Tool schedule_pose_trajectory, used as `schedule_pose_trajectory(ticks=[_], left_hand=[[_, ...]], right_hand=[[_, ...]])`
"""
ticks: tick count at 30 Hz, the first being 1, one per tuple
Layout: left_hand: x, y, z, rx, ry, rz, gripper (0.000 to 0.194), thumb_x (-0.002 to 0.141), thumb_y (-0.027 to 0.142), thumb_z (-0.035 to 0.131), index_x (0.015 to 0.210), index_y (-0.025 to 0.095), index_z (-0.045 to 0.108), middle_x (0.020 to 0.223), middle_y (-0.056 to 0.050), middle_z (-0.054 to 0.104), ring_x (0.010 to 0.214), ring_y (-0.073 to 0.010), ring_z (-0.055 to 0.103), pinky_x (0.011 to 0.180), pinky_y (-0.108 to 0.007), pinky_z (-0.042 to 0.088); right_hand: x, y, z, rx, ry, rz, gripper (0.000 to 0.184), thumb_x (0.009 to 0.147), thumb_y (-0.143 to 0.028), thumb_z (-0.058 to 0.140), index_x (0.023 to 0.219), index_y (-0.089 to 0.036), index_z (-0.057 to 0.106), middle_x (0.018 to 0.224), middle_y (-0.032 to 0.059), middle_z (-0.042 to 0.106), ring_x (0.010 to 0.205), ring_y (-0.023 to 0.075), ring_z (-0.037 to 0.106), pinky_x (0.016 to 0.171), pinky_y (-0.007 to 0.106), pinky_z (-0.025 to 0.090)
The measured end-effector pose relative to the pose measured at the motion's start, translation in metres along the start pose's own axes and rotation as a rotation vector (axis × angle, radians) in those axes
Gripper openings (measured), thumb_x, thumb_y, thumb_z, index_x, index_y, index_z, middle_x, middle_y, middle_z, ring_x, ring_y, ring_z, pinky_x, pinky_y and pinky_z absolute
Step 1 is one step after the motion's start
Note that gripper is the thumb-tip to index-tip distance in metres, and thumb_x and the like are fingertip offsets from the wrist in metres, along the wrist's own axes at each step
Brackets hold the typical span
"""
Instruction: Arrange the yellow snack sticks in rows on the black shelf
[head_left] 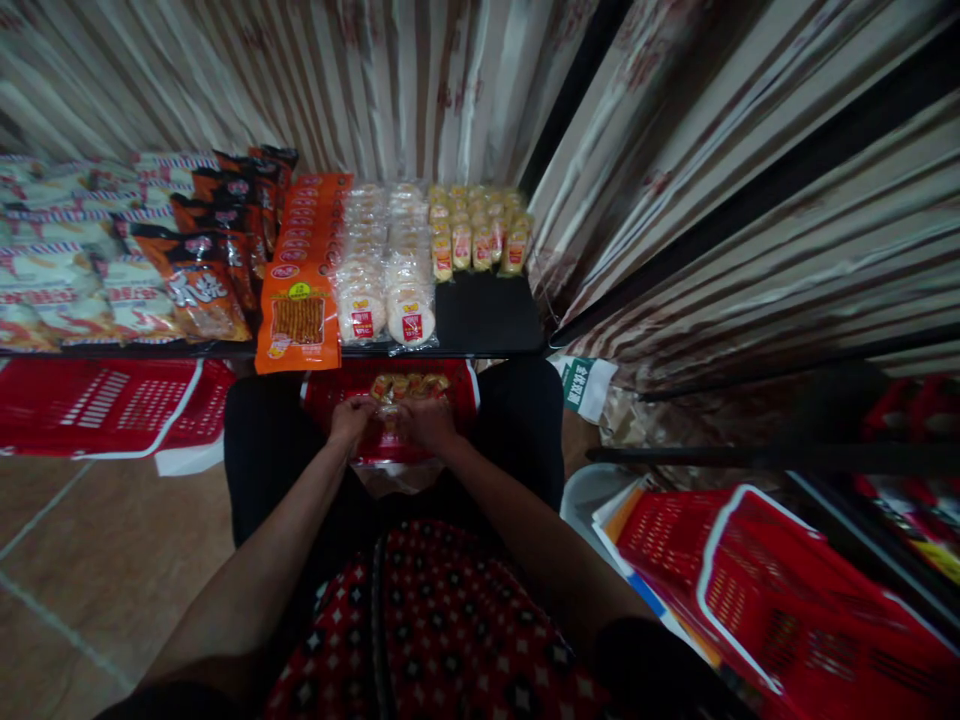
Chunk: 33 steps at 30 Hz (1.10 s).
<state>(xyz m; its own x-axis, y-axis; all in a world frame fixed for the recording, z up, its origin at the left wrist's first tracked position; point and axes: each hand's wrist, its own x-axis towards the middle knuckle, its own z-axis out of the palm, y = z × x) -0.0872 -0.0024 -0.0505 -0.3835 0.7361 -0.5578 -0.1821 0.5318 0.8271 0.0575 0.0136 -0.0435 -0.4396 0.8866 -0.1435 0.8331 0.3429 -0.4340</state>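
Observation:
A red plastic bag [459, 400] with small yellow-orange snack packs [409, 385] inside rests between my knees, just below the shelf's front edge. My left hand [351, 418] curls closed on the bag's left side. My right hand [429, 422] is closed on its middle, close beside the left one. Directly above them, on the dark shelf [487, 315], lie rows of orange snack packets [298, 320], round white rice crackers [386, 310] and small yellow packs [480, 230].
Dark orange chip bags [202, 280] and white striped packets [60, 270] fill the shelf's left part. Red baskets lie at the left [105, 405] and at the lower right [757, 590]. Striped curtains hang behind and to the right. A tiled floor shows at the lower left.

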Motion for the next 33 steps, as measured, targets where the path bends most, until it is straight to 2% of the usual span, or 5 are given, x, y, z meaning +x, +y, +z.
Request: schedule_pose_trajectory(ticks=[7, 11, 25, 29, 33], left_hand=[[-0.025, 0.018, 0.009, -0.148, -0.131, -0.143, 0.016, 0.076, 0.031, 0.059, 0.074, 0.015, 0.055, 0.057, 0.000, 0.059, 0.046, -0.0110, 0.055, 0.045, -0.022, 0.042], [-0.026, 0.017, 0.014, -0.272, -0.096, -0.140, 0.015, 0.065, 0.019, 0.065, 0.075, 0.016, 0.054, 0.055, 0.003, 0.057, 0.046, -0.0104, 0.054, 0.046, -0.021, 0.042], [-0.051, 0.031, 0.002, -0.309, -0.145, -0.116, 0.036, 0.052, 0.001, 0.045, 0.082, 0.013, 0.060, 0.058, 0.000, 0.062, 0.051, -0.0111, 0.058, 0.049, -0.019, 0.044], [-0.060, 0.032, 0.001, -0.361, -0.278, -0.075, 0.032, 0.052, 0.002, 0.049, 0.078, 0.012, 0.064, 0.077, -0.005, 0.069, 0.073, -0.0133, 0.064, 0.068, -0.021, 0.050], [-0.066, 0.030, 0.006, -0.268, -0.364, 0.004, 0.026, 0.059, 0.013, 0.064, 0.084, 0.015, 0.065, 0.077, -0.002, 0.069, 0.071, -0.0132, 0.064, 0.067, -0.022, 0.049]], right_hand=[[-0.010, 0.004, 0.008, 0.312, 0.369, -0.088, 0.025, 0.088, -0.017, 0.046, 0.099, -0.017, 0.068, 0.109, 0.0084, 0.067, 0.103, 0.0161, 0.061, 0.093, 0.029, 0.046], [-0.025, 0.003, 0.018, 0.459, 0.535, -0.161, 0.026, 0.083, -0.014, 0.048, 0.101, -0.018, 0.067, 0.116, 0.0110, 0.063, 0.107, 0.0189, 0.059, 0.094, 0.035, 0.047], [-0.038, -0.001, -0.020, 0.343, 0.552, -0.378, 0.026, 0.090, -0.021, 0.044, 0.102, -0.019, 0.067, 0.102, 0.0084, 0.069, 0.101, 0.0191, 0.060, 0.091, 0.038, 0.049], [-0.032, 0.004, -0.044, 0.351, 0.524, -0.326, 0.026, 0.091, -0.024, 0.044, 0.100, -0.020, 0.069, 0.097, 0.0066, 0.070, 0.093, 0.0175, 0.062, 0.087, 0.034, 0.050], [-0.027, 0.006, -0.066, 0.396, 0.448, -0.231, 0.025, 0.090, -0.024, 0.047, 0.100, -0.022, 0.070, 0.096, 0.0056, 0.071, 0.091, 0.0171, 0.064, 0.086, 0.033, 0.049]])
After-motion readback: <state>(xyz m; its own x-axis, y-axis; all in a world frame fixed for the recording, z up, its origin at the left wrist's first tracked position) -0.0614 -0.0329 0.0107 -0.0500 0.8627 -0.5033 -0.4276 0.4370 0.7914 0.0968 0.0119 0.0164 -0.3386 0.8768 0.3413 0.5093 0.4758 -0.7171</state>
